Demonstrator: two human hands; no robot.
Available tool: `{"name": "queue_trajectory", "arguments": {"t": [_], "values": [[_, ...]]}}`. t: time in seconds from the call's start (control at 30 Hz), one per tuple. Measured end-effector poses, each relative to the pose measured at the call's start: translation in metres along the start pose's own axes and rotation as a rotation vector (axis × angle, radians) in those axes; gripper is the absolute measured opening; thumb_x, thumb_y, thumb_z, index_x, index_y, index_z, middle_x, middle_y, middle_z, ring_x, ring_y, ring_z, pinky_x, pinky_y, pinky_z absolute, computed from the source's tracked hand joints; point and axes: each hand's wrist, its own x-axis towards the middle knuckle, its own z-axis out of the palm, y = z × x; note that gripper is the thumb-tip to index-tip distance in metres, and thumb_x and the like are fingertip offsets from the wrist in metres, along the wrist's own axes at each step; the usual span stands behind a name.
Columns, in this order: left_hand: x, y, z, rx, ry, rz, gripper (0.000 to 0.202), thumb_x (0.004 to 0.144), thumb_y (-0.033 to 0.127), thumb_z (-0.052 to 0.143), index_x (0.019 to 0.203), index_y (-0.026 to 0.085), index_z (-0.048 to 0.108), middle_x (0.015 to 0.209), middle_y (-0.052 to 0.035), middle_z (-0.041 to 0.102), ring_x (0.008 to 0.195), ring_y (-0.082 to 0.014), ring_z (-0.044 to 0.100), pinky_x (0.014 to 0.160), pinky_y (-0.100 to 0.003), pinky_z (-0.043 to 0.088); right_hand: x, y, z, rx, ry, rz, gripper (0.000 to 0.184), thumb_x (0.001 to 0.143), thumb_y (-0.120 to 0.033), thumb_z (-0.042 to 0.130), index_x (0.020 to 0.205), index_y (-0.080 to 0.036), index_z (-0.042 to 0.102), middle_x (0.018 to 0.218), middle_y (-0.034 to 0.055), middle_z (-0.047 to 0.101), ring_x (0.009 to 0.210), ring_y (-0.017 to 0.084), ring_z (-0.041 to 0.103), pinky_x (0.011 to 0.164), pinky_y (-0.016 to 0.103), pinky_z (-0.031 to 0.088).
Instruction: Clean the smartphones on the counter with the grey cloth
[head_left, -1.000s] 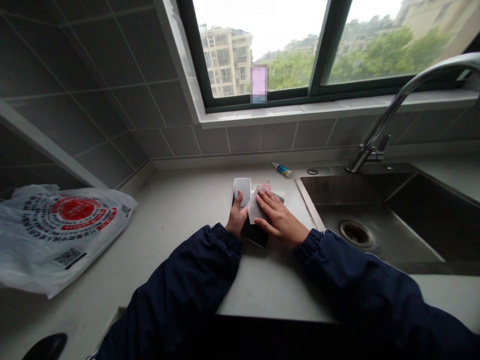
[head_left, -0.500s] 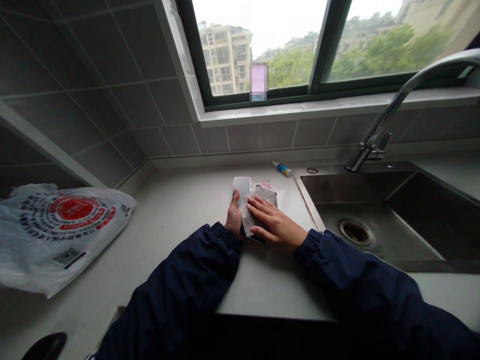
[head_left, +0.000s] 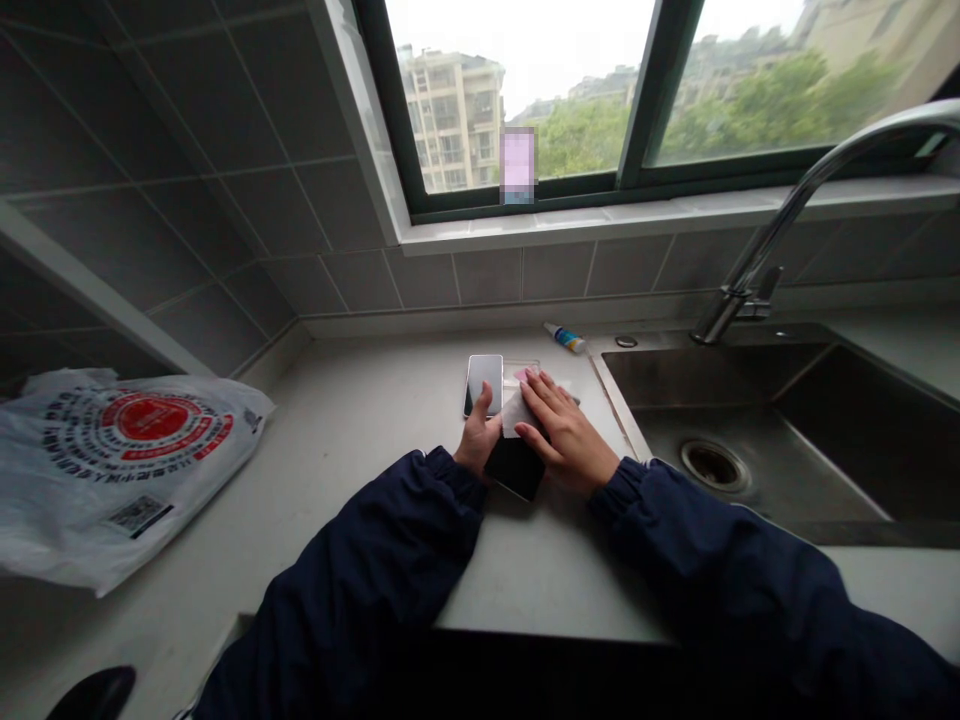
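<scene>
My left hand (head_left: pixel 478 438) grips the left side of a black phone (head_left: pixel 520 465), its thumb pointing up and the other fingers mostly hidden. The phone's lower part shows a dark, glossy face. On its upper part lies a thin grey cloth (head_left: pixel 513 414), held down under my right hand (head_left: pixel 568 432), whose fingers are stretched forward over it. Just beyond my left thumb, a second phone (head_left: pixel 484 378) with a pale frame and reflective screen rests on the counter. Beside that one is a clear flat case (head_left: pixel 528 365) with something pink near it, partly covered by my right fingers.
A white counter (head_left: pixel 375 420) runs under my arms. To the right are a steel sink (head_left: pixel 750 420) and a curved faucet (head_left: pixel 780 220). A small tube (head_left: pixel 566 338) lies by the sink's rim. A printed plastic bag (head_left: pixel 135 470) sits at left.
My right hand and the cloth have slid up and to the right, uncovering the lower part of the black phone. My left hand has shifted slightly right, showing more of the second phone.
</scene>
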Motion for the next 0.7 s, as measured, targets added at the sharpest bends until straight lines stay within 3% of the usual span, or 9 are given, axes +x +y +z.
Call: {"name": "queue_trajectory", "arguments": {"t": [0.53,0.7], "values": [[-0.001,0.002,0.01,-0.117,0.017,-0.006,0.089,0.1,0.075,0.018,0.16,0.014,0.043,0.145,-0.018,0.063,0.144,-0.0342,0.053,0.128,-0.046,0.028,0.0,-0.001,0.001,0.01,-0.104,-0.073,0.074,0.108,-0.057,0.041,0.166,-0.013,0.034,0.173,0.0189,0.026,0.162,0.035,0.019,0.128,0.062,0.026],[-0.002,0.003,0.013,-0.127,0.08,-0.003,0.093,0.1,0.076,0.017,0.158,0.01,0.044,0.14,-0.0199,0.066,0.142,-0.0347,0.056,0.127,-0.048,0.029,-0.001,-0.005,0.001,0.02,-0.123,-0.086,0.075,0.107,-0.058,0.042,0.166,-0.012,0.033,0.173,0.0192,0.025,0.162,0.037,0.018,0.129,0.063,0.026]]}}
